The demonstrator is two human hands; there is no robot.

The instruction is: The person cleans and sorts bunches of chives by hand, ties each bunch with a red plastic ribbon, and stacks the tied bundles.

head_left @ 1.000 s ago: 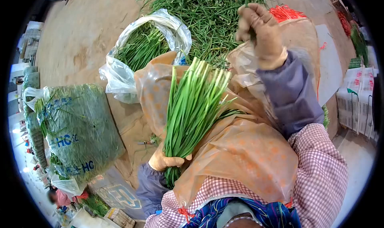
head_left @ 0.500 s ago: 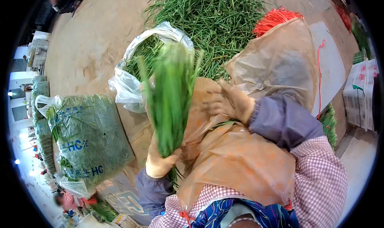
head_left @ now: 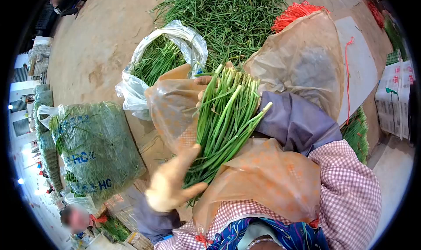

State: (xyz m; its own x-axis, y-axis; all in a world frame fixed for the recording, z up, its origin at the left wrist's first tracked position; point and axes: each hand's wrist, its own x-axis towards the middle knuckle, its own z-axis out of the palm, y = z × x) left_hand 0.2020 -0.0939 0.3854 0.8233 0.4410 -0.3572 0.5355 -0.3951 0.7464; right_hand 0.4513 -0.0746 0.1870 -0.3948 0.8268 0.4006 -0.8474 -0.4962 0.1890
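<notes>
A bunch of green chives (head_left: 230, 114) with pale stem ends lies slanted across my lap, its cut ends towards the heap. My right hand (head_left: 202, 81) is under the bunch and mostly hidden by it; its fingertips curl round the left edge. Beside the lower leaves is my left hand (head_left: 173, 182), blurred, with thumb and fingers apart and nothing in it. Beneath the bunch, a translucent tan plastic apron (head_left: 267, 177) covers my lap.
A big chive heap (head_left: 223, 22) lies ahead. An open plastic bag (head_left: 199, 44) holds more chives. To the left stands a packed bag (head_left: 94, 149); red ties (head_left: 296, 17) are at upper right, white crates (head_left: 394, 103) at far right. People sit at the left edges.
The bunch went from upright in my left hand to slanting over my right hand, stem ends now away from me. My left hand let go and opened; my right hand closed round the bunch.
</notes>
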